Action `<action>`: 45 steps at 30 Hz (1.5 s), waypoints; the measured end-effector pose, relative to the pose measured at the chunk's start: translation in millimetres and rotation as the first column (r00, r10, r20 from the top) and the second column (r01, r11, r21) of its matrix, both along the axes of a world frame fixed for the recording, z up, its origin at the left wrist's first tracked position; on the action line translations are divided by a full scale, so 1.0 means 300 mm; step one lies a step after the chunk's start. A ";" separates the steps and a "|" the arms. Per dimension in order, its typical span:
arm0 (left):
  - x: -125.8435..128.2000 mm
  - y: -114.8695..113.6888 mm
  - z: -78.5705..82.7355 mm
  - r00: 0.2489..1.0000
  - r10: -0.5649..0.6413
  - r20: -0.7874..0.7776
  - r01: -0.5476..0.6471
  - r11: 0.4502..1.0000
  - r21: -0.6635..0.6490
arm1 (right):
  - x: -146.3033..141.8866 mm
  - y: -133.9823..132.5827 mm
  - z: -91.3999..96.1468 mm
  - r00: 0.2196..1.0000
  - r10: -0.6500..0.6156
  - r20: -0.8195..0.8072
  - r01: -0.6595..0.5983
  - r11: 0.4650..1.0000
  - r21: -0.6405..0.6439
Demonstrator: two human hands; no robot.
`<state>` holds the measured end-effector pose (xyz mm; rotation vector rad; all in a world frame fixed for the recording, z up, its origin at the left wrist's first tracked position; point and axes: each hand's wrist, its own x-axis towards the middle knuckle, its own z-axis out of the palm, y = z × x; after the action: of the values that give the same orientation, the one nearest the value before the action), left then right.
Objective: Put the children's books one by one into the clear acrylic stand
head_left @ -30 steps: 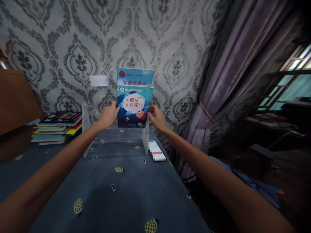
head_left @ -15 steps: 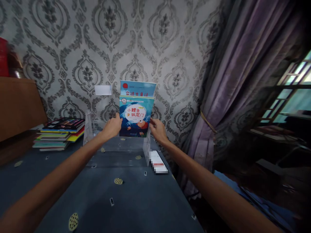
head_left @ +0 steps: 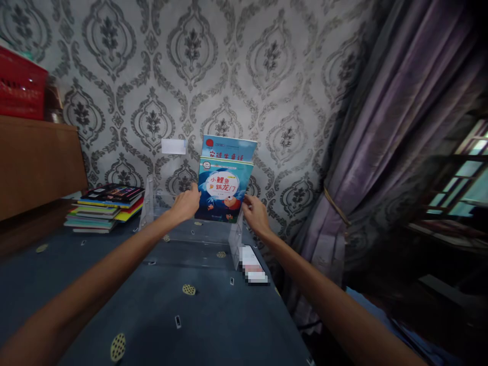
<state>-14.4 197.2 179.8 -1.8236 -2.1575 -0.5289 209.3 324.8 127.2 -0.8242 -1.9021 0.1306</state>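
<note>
From where I stood, both hands were closed on one thing: a thin, rectangular, deep-blue paperback with a white oval and an orange-red fish on its cover (head_left: 213, 207). The left hand (head_left: 186, 203) pinched its left edge and the right hand (head_left: 256, 212) its right edge, lower down, so the cover faced the person squarely enough to read. The book was upright but slightly tilted, its top edge sloping down to the right. It was in front of a light-blue paperback with red lettering (head_left: 230, 148), whose top showed above it, and over the right part of a clear plastic stand with upright side panels (head_left: 235, 245). Whether its lower edge touched the stand I could not tell.

To my mind, handling it well meant keeping the pinch light and even on both edges, since a thin paper cover would bow if squeezed. I would have levelled the top edge and minded the right side panel, close by the right hand and hard to see, being transparent. The book behind also needed care: a push backward might have knocked it.

Just beside that panel a flat phone with a pale screen (head_left: 254, 269) lay on the dark blue-grey patterned tablecloth (head_left: 213, 325), near enough to deserve a thought for the right forearm.
</note>
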 end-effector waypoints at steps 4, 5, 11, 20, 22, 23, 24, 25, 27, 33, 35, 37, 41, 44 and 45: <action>-0.013 -0.013 -0.003 1.000 -0.014 -0.005 0.014 1.000 -0.004 | 0.005 0.002 -0.017 1.000 0.015 -0.009 -0.015 1.000 -0.004; -0.019 -0.016 -0.007 1.000 -0.023 -0.008 0.023 1.000 -0.003 | 0.007 0.001 -0.023 1.000 0.019 -0.011 -0.019 1.000 -0.005; -0.070 -0.024 -0.060 0.994 -0.099 -0.043 0.100 0.994 0.036 | 0.014 -0.017 -0.050 0.999 0.043 -0.020 -0.043 0.999 -0.002; -0.151 -0.128 -0.187 0.958 -0.261 -0.116 0.278 0.944 0.175 | 0.014 -0.132 -0.096 0.999 0.010 -0.041 -0.009 1.000 0.014; -0.192 -0.183 -0.235 0.944 -0.298 -0.139 0.321 0.929 0.185 | 0.010 -0.195 -0.125 0.999 0.011 -0.044 -0.010 0.999 0.035; -0.219 -0.211 -0.261 0.935 -0.319 -0.155 0.345 0.918 0.196 | 0.008 -0.232 -0.144 0.999 0.021 -0.037 -0.019 0.999 0.044; -0.252 -0.238 -0.287 0.928 -0.332 -0.171 0.364 0.907 0.212 | 0.004 -0.271 -0.166 0.999 0.034 -0.026 -0.033 0.998 0.047; -0.290 -0.263 -0.311 0.928 -0.328 -0.179 0.364 0.902 0.234 | -0.002 -0.312 -0.191 0.998 0.059 -0.013 -0.058 0.997 0.043; -0.379 -0.298 -0.348 0.955 -0.253 -0.154 0.288 0.916 0.279 | -0.019 -0.395 -0.251 0.990 0.141 0.013 -0.141 0.990 0.018; -0.667 -0.265 -0.361 0.992 0.125 0.023 -0.126 0.948 0.294 | -0.125 -0.614 -0.453 0.912 0.402 0.079 -0.386 0.908 -0.163; -0.739 -0.223 -0.350 0.978 0.202 0.051 -0.208 0.942 0.263 | -0.162 -0.673 -0.494 0.878 0.470 0.087 -0.442 0.868 -0.226; -0.796 -0.176 -0.341 0.975 0.216 0.056 -0.223 0.947 0.231 | -0.187 -0.718 -0.514 0.842 0.530 0.097 -0.494 0.832 -0.252; -0.895 -0.077 -0.337 0.987 0.150 0.065 -0.161 0.964 0.214 | -0.197 -0.751 -0.507 0.782 0.607 0.140 -0.550 0.778 -0.303; -0.968 -0.002 -0.341 0.990 0.080 0.115 -0.103 0.972 0.213 | -0.188 -0.743 -0.495 0.780 0.605 0.160 -0.528 0.774 -0.349; -0.989 0.018 -0.341 0.985 0.002 0.175 -0.043 0.972 0.230 | -0.186 -0.739 -0.494 0.782 0.602 0.165 -0.524 0.777 -0.350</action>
<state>-311.1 202.5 77.4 -1.6794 -2.1152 -0.9252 153.6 103.1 -21.1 -0.4273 -2.3867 0.7190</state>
